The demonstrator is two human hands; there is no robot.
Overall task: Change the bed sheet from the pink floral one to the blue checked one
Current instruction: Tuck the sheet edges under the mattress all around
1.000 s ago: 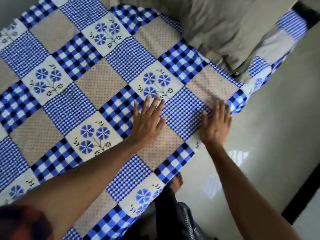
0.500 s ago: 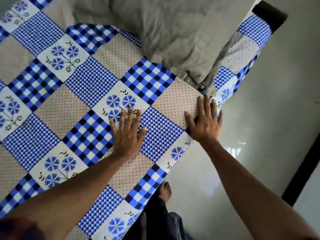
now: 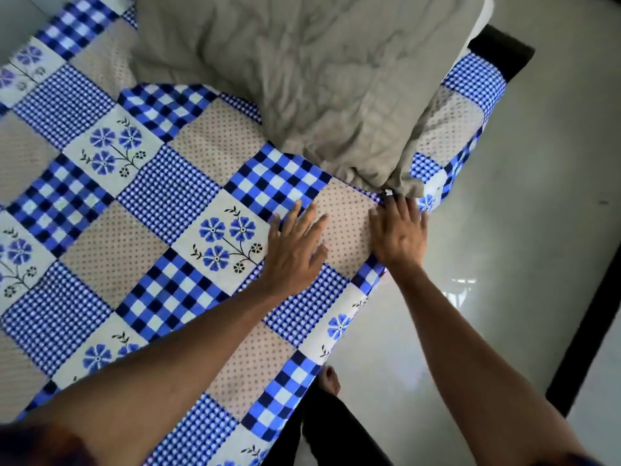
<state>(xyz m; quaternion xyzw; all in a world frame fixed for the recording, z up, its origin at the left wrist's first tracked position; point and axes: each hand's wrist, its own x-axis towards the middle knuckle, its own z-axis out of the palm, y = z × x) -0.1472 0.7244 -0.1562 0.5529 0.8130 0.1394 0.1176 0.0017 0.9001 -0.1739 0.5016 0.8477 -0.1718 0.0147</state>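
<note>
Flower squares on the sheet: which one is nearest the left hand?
The flower square with three blue blooms, right beside the left hand; the hand's edge overlaps its corner. The other flower squares lie farther from that hand.

You're in a home bedroom: blue checked sheet [image 3: 168, 196] spread flat, grey pillow [image 3: 319, 79] lying on it, glossy pale floor [image 3: 521, 230] alongside.

sleeve [image 3: 37, 443]: dark reddish | trousers [image 3: 339, 438]: black | foot [image 3: 331, 378]: bare
</note>
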